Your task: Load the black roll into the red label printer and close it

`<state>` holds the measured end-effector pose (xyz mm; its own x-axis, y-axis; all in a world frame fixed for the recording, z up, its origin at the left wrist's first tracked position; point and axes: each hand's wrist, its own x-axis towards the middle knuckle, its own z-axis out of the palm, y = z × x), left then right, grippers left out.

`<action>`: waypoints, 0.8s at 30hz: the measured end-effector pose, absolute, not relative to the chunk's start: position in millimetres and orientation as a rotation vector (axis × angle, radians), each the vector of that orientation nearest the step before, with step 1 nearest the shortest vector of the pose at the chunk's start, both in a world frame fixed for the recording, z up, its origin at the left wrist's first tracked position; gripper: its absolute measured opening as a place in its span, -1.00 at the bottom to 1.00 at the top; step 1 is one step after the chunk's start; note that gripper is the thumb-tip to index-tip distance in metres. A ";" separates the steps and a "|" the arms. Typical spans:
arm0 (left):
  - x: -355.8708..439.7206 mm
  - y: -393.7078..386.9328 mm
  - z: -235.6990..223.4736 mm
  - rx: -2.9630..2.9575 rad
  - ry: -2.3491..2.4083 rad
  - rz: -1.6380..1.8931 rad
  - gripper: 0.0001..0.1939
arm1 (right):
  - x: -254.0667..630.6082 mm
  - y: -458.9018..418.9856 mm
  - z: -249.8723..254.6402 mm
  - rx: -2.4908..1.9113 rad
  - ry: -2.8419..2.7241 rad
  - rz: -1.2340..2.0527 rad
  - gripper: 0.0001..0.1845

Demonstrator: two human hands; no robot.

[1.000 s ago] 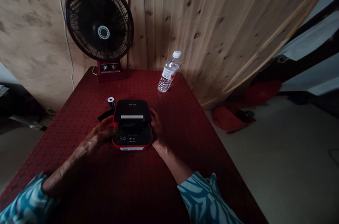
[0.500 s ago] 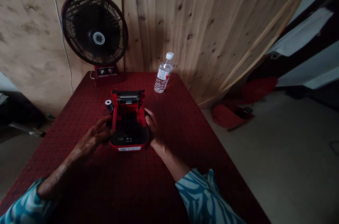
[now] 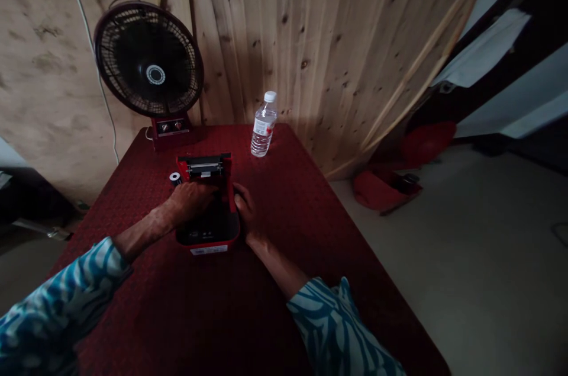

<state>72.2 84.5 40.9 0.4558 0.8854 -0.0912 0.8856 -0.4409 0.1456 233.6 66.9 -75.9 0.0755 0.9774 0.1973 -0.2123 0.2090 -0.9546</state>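
A red and black receipt printer (image 3: 208,234) sits on the table with its lid (image 3: 205,166) raised at the back. My right hand (image 3: 247,210) grips the printer's right side, the fingers curled along its edge. Over the left wall reaches my left hand (image 3: 191,198), its fingers down in the dark paper compartment; their tips are too dim to make out, and I cannot tell whether they hold anything. Just behind that hand, left of the printer, stands a small paper roll (image 3: 175,177) with a white end, partly covered.
A water bottle (image 3: 264,127) stands behind the printer to the right. A dark red fan (image 3: 151,62) is at the table's back left, against the wooden wall (image 3: 306,26). The red-patterned table (image 3: 284,204) drops off at the right, where a red container (image 3: 381,189) rests on the floor.
My left hand has gone from the printer's left outer side up and over into its open compartment. My right hand keeps its hold. The whole view has shifted slightly.
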 end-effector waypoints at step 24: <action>-28.5 26.3 81.3 2.235 1.646 0.967 -0.51 | 231.9 67.3 -77.9 -0.928 -1.054 1.182 -0.58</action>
